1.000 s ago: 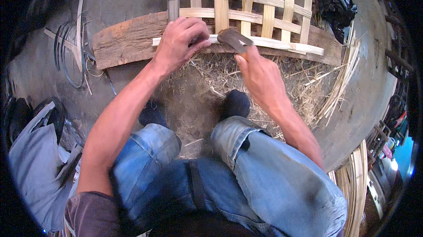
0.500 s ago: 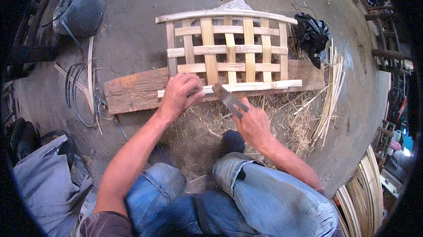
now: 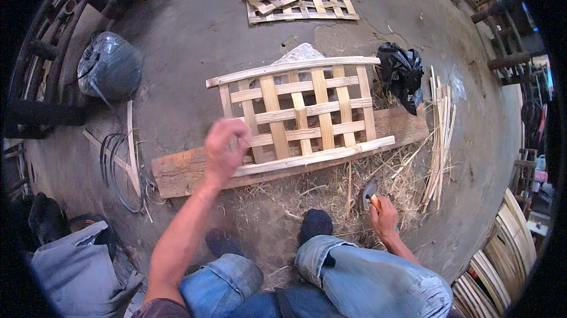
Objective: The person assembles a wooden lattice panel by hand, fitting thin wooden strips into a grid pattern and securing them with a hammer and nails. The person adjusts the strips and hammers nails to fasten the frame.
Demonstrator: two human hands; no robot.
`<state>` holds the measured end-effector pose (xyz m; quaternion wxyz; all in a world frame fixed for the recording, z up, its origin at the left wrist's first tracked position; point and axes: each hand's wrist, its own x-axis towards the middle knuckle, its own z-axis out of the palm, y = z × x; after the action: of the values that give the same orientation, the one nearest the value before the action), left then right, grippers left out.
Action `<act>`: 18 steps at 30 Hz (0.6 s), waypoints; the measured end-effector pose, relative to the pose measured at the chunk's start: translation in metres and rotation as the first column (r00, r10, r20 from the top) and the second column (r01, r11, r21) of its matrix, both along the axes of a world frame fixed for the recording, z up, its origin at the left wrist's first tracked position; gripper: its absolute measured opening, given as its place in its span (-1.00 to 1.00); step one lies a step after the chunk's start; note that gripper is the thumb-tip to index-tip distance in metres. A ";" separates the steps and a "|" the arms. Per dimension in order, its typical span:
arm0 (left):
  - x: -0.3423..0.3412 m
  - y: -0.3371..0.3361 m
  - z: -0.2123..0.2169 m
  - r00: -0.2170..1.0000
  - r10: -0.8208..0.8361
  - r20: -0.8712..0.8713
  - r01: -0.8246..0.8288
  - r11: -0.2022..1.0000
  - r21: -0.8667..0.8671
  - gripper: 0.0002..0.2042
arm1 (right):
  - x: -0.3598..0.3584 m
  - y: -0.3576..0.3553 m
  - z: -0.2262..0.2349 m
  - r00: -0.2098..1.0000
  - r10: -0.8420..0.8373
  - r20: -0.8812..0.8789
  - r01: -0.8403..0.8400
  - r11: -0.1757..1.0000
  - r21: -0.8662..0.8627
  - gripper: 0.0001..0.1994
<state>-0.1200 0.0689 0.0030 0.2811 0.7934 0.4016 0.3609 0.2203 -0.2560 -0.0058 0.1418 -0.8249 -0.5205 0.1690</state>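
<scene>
A woven panel of pale wooden strips [image 3: 319,108], with thicker rails along its far and near edges, leans over a rough wooden plank [image 3: 177,170] on the ground. My left hand [image 3: 225,151], partly blurred, is closed with its fingers curled over the panel's near left corner. Whatever its fingertips pinch, if anything, is hidden. Off to the right, low over the shavings, my right hand [image 3: 385,219] grips a hammer [image 3: 370,189] by its orange handle, the dark metal head pointing away from me.
Several similar woven panels [image 3: 301,8] lie stacked at the far side. A pale stone [image 3: 300,53] sits behind the panel, beside a black plastic bag [image 3: 403,73]. Long thin strips [image 3: 438,141] lie at right. Dark coiled strapping [image 3: 112,158] and a wrapped roll [image 3: 110,65] are at left.
My right hand has swung the hammer away from the panel's near rail, to the right and lower. My left hand has shifted left, raised over the corner. The view has tilted, showing more stacked panels.
</scene>
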 end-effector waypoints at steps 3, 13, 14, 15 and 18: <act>0.001 0.057 0.010 0.950 0.267 0.162 -0.254 0.962 -0.099 -0.93 | 0.008 -0.008 -0.019 1.000 -0.003 -0.003 0.003 1.000 0.016 -0.71; -0.072 0.247 -0.080 0.839 0.544 -0.012 -0.542 0.838 0.057 -0.77 | 0.040 0.318 0.099 0.972 0.030 -0.232 0.064 0.920 0.387 -0.72; -0.073 0.256 -0.097 0.828 0.561 0.007 -0.560 0.827 0.056 -0.75 | 0.052 0.375 0.096 0.975 0.003 -0.223 0.042 0.979 0.198 -0.68; -0.073 0.264 -0.108 0.818 0.575 0.021 -0.575 0.816 0.057 -0.73 | 0.060 0.432 0.074 0.930 -0.053 -0.363 0.108 0.985 0.132 -0.67; -0.034 0.241 -0.108 0.803 0.581 -0.131 -0.579 0.813 0.060 -0.68 | 0.078 0.562 0.019 0.746 -0.241 -0.621 0.281 0.959 -0.036 -0.64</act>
<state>-0.1539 0.3102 -0.1046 0.1210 0.6589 0.6406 0.3752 0.2979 0.3057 0.0133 0.3514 -0.7833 -0.3295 0.3929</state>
